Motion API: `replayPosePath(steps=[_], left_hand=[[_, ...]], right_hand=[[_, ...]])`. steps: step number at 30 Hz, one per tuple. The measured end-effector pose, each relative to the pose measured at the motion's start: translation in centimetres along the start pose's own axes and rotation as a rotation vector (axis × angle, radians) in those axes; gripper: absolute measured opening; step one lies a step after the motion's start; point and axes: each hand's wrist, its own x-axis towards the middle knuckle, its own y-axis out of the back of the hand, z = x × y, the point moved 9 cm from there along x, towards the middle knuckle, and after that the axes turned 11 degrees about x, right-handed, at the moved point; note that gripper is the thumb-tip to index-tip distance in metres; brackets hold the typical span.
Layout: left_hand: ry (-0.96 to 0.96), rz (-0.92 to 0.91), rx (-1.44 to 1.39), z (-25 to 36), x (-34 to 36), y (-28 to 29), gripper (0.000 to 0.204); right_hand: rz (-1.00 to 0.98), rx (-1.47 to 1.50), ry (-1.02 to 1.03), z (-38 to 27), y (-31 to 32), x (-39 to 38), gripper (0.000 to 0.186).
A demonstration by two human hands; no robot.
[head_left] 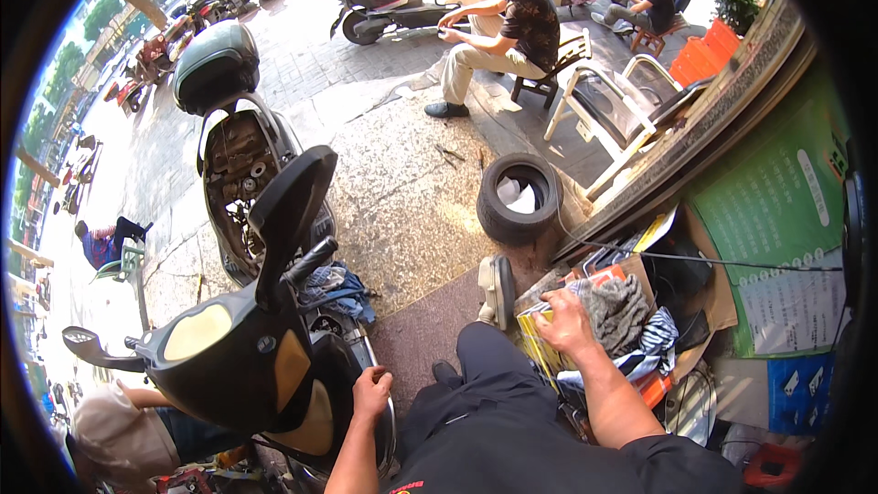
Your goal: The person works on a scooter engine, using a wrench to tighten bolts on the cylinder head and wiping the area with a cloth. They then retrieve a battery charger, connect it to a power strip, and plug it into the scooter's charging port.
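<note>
Likely reaching: right hand [569,324] at four o'clock beside crumpled grey cloth [618,311], left hand [370,391] at seven, can't tell either grip; grabbing would need spreading

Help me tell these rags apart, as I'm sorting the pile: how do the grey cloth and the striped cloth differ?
The grey cloth is a dull, fairly even grey; the striped cloth has dark and pale bands. The grey cloth lies closer to the right hand than the striped cloth. More of the grey cloth shows than of the striped cloth. Both are crumpled.
</note>
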Motion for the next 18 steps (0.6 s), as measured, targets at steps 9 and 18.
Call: replayPosePath(steps=[9, 18], left_hand=[[0.179, 0.22, 0.068, -3.8, 4.6, 3.2, 0.035], [0.841, 0.272, -0.027, -8.1, 8.6, -2.2, 0.023]], right_hand=[[-0.238, 0.079, 0.108, -6.6, -7.3, 17.7, 0.04], [-0.758, -0.016, 0.182, -10.5, -19.8, 44.0, 0.045]])
